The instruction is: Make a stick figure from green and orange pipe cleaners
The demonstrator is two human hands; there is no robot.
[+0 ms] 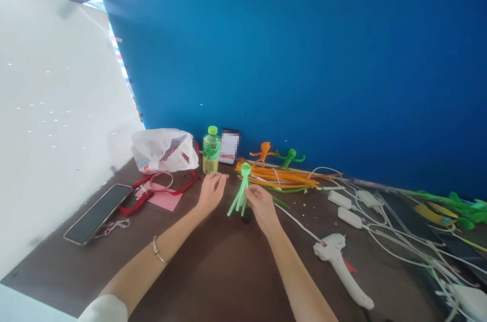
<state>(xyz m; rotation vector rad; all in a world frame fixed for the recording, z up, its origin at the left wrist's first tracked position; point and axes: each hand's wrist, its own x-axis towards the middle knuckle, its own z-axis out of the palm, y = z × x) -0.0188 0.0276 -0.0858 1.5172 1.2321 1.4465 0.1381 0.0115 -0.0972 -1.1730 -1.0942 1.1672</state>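
Note:
A light green pipe-cleaner figure [245,172] with a round head and several dangling strands is pinched between the fingers of my right hand [262,205], above the brown table [213,276]. To its left, my left hand [213,192] holds nothing; its fingers stretch toward the figure without touching it. An orange pipe-cleaner figure [265,152] and a darker green figure [291,157] stand behind, near the blue panel [304,58]. In front of them lies a bundle of orange pipe cleaners [285,177].
A white glue gun [340,266] lies right of my right arm, with chargers [350,218] and tangled white cables beyond. At left are a phone [98,214], a red lanyard [140,203], pink paper [167,200] and a plastic bag [165,149]. A green-capped bottle [211,152] stands behind my left hand.

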